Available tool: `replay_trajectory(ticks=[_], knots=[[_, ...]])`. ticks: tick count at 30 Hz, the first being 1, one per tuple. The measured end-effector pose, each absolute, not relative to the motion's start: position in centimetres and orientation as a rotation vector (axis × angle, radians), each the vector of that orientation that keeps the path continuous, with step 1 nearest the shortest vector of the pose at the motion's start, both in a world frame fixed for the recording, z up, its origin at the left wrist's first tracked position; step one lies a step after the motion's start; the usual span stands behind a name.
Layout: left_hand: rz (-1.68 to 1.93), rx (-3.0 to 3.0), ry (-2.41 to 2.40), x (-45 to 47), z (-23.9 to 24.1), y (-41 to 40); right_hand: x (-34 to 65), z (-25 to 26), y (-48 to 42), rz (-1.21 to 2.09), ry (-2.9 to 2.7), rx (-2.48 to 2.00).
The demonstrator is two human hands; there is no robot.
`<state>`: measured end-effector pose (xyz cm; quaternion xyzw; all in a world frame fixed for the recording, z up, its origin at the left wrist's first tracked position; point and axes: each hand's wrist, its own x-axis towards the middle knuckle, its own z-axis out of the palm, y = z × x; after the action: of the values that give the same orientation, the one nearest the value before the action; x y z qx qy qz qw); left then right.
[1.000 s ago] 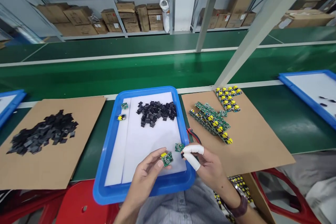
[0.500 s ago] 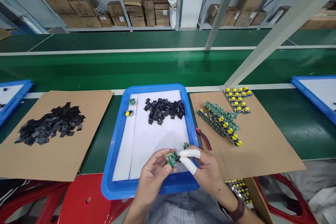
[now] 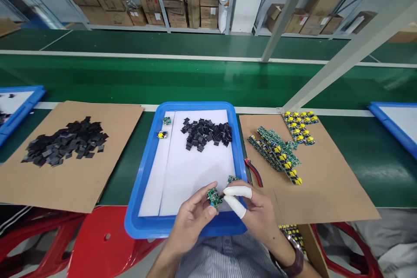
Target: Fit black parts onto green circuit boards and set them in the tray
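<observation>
My left hand is closed on a small green circuit board, held over the near part of the blue tray. White finger cots cover the thumb and index finger of my right hand. Those two fingers pinch a small black piece against the board's right edge; the fingertips hide most of it. Just behind my right hand another circuit board shows in part. Black flat pieces lie heaped at the tray's far end. Two small boards, one green and one with a yellow part, lie at its left.
Left of the tray, cardboard carries a larger pile of black pieces. On the right cardboard lie circuit board strips and boards with yellow parts. Red-handled pliers rest beside the tray. A slanted post rises behind.
The board in my left hand has tilted, and its yellow part no longer shows. My right fingers stay at its edge. The whole view has shifted slightly.
</observation>
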<state>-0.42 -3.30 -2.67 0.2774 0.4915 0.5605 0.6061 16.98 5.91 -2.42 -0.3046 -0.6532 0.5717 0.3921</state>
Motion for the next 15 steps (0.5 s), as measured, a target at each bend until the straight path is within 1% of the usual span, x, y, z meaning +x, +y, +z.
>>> replay_trajectory(ticks=[6,10,15], knots=[[1.367,0.598,1.050,0.18,-2.20,-3.12,17.14,-2.21,5.57,1.391,-1.700,-0.795],[1.368,0.611,1.059,0.38,-2.43,-3.01,17.24,-2.49,5.50,1.343,-1.707,-0.769],[1.364,0.603,1.095,0.66,-2.93,-3.04,17.34,-2.17,5.56,1.357,-1.747,-0.734]])
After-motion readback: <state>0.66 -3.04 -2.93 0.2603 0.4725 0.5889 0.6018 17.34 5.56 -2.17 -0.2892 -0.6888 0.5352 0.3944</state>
